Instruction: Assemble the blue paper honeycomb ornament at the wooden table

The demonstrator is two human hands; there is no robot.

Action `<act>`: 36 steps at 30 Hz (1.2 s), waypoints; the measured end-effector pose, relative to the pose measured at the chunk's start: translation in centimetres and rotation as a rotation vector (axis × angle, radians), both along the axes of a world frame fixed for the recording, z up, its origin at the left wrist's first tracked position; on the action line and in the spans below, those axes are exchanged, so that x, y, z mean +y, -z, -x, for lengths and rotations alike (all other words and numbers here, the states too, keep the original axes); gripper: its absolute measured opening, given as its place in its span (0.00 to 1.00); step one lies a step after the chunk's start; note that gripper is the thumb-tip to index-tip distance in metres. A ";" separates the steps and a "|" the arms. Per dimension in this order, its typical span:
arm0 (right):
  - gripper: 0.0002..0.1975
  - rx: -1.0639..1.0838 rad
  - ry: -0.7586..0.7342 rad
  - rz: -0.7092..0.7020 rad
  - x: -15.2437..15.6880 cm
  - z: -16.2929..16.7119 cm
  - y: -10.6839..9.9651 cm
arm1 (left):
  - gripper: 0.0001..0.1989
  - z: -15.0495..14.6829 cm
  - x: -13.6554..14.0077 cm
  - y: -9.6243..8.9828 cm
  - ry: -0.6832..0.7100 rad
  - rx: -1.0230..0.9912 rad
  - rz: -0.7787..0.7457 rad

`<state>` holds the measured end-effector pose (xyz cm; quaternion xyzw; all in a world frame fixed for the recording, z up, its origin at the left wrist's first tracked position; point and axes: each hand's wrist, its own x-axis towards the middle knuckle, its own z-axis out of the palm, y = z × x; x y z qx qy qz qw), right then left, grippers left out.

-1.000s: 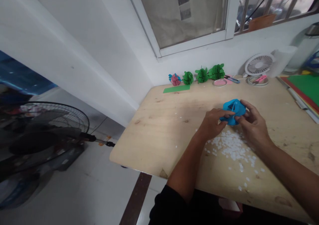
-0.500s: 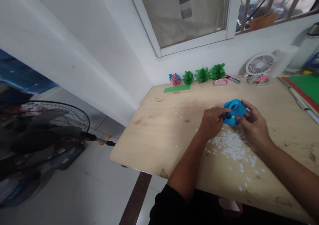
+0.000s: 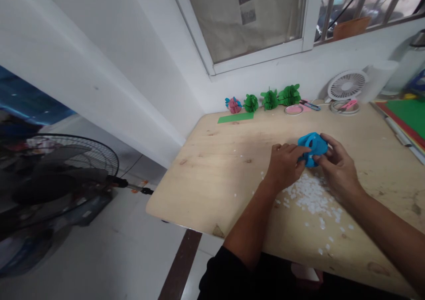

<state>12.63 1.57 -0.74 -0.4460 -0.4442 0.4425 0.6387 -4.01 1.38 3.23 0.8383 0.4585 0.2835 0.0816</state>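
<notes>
Above the table I hold a blue paper craft [image 3: 319, 146] made of curved pieces with round openings. My right hand [image 3: 340, 167] grips its right side between thumb and fingers. From the left, my left hand [image 3: 286, 163] closes on the near left part, its index finger reaching across the paper and the thumb lower down. The fingertips partly cover that side. Just below the hands, many small white paper bits [image 3: 312, 194] lie scattered over the wood.
Along the wall stand several green paper figures [image 3: 269, 99] and a pink one [image 3: 234, 105], with a green strip [image 3: 235, 117] before them. A cutter [image 3: 310, 105], tape rolls, a small white fan [image 3: 347, 86] and coloured paper sheets [image 3: 407, 116] lie right. A floor fan [image 3: 76, 158] stands left.
My left hand has shifted slightly right and turned, its index finger now further over the blue paper craft. The right hand holds almost the same place.
</notes>
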 end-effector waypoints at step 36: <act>0.31 -0.320 -0.115 -0.166 -1.0 0.1 0.6 | 0.06 -0.4 0.2 0.8 -0.210 -0.286 -0.249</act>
